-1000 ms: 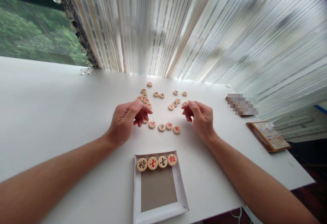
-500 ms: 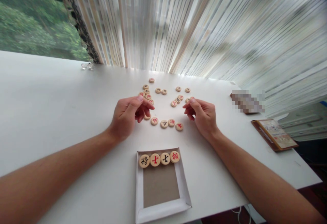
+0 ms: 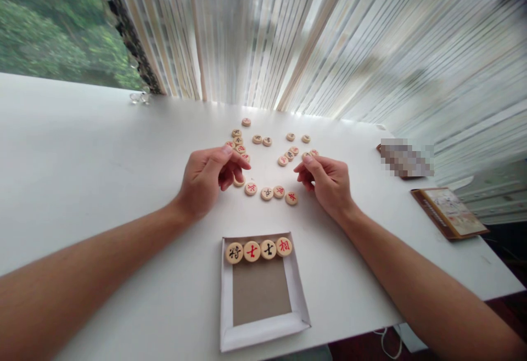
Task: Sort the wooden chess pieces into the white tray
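My left hand (image 3: 206,177) hovers over the white table (image 3: 82,146), thumb against the curled fingers, no piece visible in it. A round wooden chess piece (image 3: 239,182) lies partly under its fingertips. My right hand (image 3: 327,179) is curled the same way, thumb and forefinger pinched together, just right of a short row of loose pieces (image 3: 267,193). More pieces with red or black characters lie scattered beyond both hands (image 3: 257,139). Near me sits a shallow white cardboard tray (image 3: 224,295) with a brown floor. A row of pieces (image 3: 251,251) lines its far end.
A brown-edged booklet (image 3: 448,212) lies at the table's right, with a blurred object (image 3: 405,157) behind it. A small clear glass item (image 3: 140,97) sits at the back left. A striped curtain (image 3: 308,42) hangs behind the table. The table's front edge runs just behind the tray.
Both hands keep the same curled pose and have barely moved over the pieces. The view has shifted a little, so everything sits slightly higher in the picture.
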A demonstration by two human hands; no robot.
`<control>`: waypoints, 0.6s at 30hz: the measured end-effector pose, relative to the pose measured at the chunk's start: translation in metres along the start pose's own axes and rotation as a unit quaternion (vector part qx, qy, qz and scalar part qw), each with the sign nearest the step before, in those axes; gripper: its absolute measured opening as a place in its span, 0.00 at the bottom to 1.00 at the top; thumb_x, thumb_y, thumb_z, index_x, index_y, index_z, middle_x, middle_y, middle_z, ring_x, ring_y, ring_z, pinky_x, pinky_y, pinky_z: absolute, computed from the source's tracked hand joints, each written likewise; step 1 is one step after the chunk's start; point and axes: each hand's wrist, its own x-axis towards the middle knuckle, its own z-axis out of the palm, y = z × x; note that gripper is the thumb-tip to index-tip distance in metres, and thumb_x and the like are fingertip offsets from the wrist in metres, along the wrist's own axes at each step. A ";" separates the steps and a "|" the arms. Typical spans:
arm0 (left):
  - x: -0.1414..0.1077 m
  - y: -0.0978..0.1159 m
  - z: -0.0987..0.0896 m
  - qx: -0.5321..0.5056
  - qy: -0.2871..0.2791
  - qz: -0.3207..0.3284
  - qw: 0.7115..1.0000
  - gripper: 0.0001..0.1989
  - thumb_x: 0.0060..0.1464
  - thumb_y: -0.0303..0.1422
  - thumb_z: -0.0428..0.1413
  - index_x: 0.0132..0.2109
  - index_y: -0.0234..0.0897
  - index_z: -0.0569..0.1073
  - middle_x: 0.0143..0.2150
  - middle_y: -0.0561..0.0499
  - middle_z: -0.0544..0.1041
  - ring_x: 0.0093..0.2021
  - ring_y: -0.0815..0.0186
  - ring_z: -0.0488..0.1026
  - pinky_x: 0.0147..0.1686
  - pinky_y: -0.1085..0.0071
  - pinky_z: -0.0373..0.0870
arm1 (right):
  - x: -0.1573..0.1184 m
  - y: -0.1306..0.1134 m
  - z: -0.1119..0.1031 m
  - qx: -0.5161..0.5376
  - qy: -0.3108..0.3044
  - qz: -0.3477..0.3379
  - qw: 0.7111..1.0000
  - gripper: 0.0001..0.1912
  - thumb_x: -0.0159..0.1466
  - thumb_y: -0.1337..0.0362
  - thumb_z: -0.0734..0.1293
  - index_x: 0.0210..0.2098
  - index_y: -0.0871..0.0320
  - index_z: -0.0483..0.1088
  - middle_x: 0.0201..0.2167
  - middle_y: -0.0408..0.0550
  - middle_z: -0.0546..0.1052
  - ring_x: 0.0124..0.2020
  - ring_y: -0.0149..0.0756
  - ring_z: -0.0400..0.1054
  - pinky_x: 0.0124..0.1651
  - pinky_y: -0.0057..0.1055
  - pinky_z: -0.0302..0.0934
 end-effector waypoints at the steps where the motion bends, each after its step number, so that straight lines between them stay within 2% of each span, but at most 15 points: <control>1: 0.000 0.000 0.000 -0.001 0.000 -0.002 1.000 0.20 0.66 0.37 0.53 0.31 0.36 0.84 0.22 0.47 0.78 0.19 0.70 0.66 0.18 0.71 0.53 | 0.000 0.000 0.000 -0.001 -0.001 0.002 1.000 0.27 0.65 0.40 0.73 0.26 0.58 0.79 0.18 0.43 0.74 0.16 0.28 0.61 0.20 0.27 0.53; 18: 0.000 -0.001 0.001 0.007 0.004 -0.008 1.000 0.20 0.65 0.40 0.53 0.31 0.34 0.82 0.22 0.46 0.77 0.19 0.70 0.67 0.18 0.72 0.54 | 0.000 -0.002 0.001 -0.002 -0.016 0.011 1.000 0.29 0.64 0.38 0.74 0.25 0.58 0.79 0.18 0.44 0.74 0.15 0.28 0.60 0.19 0.27 0.51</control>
